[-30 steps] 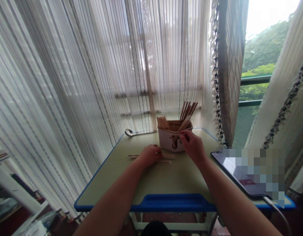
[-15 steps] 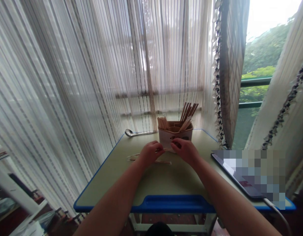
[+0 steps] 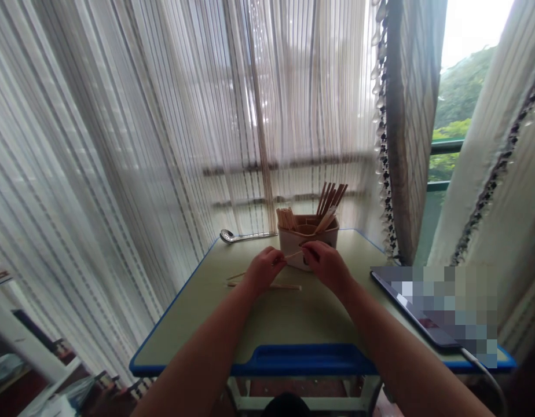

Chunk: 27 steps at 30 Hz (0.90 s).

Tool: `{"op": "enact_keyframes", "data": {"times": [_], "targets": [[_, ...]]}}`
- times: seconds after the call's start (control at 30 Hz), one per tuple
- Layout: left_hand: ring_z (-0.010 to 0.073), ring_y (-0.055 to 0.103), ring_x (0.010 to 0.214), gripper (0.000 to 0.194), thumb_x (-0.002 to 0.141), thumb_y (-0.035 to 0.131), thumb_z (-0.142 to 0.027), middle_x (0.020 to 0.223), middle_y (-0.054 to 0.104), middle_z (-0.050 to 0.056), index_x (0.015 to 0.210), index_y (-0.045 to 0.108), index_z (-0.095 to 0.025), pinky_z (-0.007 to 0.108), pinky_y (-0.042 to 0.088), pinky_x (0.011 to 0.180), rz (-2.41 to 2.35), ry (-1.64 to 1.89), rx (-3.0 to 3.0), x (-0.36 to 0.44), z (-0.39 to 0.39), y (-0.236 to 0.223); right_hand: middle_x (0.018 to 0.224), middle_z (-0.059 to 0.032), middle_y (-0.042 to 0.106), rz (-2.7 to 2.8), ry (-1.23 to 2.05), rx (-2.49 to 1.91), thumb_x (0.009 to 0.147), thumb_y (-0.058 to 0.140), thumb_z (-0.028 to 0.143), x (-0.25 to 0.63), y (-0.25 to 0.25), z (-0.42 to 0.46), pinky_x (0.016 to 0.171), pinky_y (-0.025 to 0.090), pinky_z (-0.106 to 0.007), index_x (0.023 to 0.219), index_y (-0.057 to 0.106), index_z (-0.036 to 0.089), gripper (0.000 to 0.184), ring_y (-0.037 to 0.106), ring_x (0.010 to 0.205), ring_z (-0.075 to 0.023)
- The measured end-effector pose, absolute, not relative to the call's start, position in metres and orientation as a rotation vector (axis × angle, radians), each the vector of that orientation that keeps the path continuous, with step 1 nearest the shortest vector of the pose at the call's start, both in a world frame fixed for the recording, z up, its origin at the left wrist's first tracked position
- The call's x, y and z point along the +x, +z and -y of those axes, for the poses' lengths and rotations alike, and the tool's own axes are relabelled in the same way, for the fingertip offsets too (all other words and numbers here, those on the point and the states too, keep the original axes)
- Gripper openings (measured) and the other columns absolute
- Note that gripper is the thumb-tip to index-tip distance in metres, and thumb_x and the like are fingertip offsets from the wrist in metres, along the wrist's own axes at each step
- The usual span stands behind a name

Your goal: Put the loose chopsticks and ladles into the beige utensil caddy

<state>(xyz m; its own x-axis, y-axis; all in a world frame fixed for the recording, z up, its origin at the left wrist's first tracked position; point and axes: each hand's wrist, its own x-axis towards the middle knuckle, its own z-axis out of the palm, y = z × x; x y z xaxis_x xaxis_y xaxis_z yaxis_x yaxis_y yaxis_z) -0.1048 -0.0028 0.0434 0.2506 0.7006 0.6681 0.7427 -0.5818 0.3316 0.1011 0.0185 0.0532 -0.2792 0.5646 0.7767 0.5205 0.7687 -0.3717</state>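
Note:
Between my two hands runs a thin pale stick, seemingly a wooden chopstick (image 3: 294, 254), held at a slight slant just in front of the utensil holder. My left hand (image 3: 266, 266) pinches its left part, and my right hand (image 3: 323, 260) pinches its right end. On the table beneath my left wrist lie pale chopsticks (image 3: 287, 286), partly hidden by my forearm. The utensil holder (image 3: 289, 240) has several compartments. Short pale sticks (image 3: 286, 218) fill its left side; dark brown chopsticks (image 3: 330, 198) and a paler wrapped-looking piece (image 3: 326, 220) lean at its right.
A slotted metal spoon (image 3: 245, 237) lies at the table's back left. On the right rests a tablet or phone (image 3: 417, 313) with a white cable (image 3: 484, 368). The table (image 3: 198, 324) has a blue rim and front tray. Curtains (image 3: 163, 116) hang close behind it.
My hands have risen slightly, and the stick between them now tilts up to the right. The view has shifted a little; the utensil holder and spoon stay in place.

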Motion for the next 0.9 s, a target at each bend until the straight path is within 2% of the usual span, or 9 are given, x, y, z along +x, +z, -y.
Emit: {"op": "enact_keyframes", "data": {"times": [0.33,0.47,0.63,0.9], "targets": [[0.0151,0.057,0.072,0.019,0.085,0.054,-0.031,0.08,0.062,0.004,0.082,0.068,-0.019,0.025,0.043,0.068,1.664,-0.683,-2.544,-0.114,-0.003,0.033,0.087,-0.0071,0.06,1.475,-0.104,-0.814,0.093,0.042,0.029,0.103,0.064,-0.015,0.068,0.049,-0.032,0.096,0.057,0.018,0.019,0.057,0.077,-0.0174],[0.016,0.058,0.076,0.019,0.085,0.052,-0.029,0.084,0.064,0.005,0.087,0.068,-0.019,0.027,0.044,0.072,1.59,-0.771,-2.57,-0.117,-0.004,0.033,0.087,-0.0064,0.059,1.502,-0.084,-0.796,0.093,0.042,0.029,0.097,0.063,-0.015,0.066,0.049,-0.031,0.098,0.058,0.018,0.02,0.056,0.074,-0.0162],[0.0147,0.056,0.071,0.024,0.089,0.047,-0.027,0.077,0.062,0.004,0.081,0.067,-0.017,0.026,0.042,0.069,1.535,-0.844,-2.557,-0.119,-0.006,0.034,0.086,-0.0056,0.06,1.442,-0.032,-0.863,0.091,0.045,0.031,0.095,0.062,-0.017,0.063,0.048,-0.03,0.104,0.058,0.017,0.023,0.055,0.068,-0.0148],[0.0145,0.057,0.074,0.029,0.093,0.043,-0.033,0.081,0.063,0.004,0.087,0.067,-0.018,0.024,0.042,0.07,1.518,-0.866,-2.528,-0.121,-0.009,0.033,0.083,-0.0048,0.06,1.436,-0.055,-0.846,0.091,0.045,0.031,0.094,0.065,-0.01,0.062,0.048,-0.029,0.095,0.056,0.019,0.017,0.056,0.068,-0.0152]]}}
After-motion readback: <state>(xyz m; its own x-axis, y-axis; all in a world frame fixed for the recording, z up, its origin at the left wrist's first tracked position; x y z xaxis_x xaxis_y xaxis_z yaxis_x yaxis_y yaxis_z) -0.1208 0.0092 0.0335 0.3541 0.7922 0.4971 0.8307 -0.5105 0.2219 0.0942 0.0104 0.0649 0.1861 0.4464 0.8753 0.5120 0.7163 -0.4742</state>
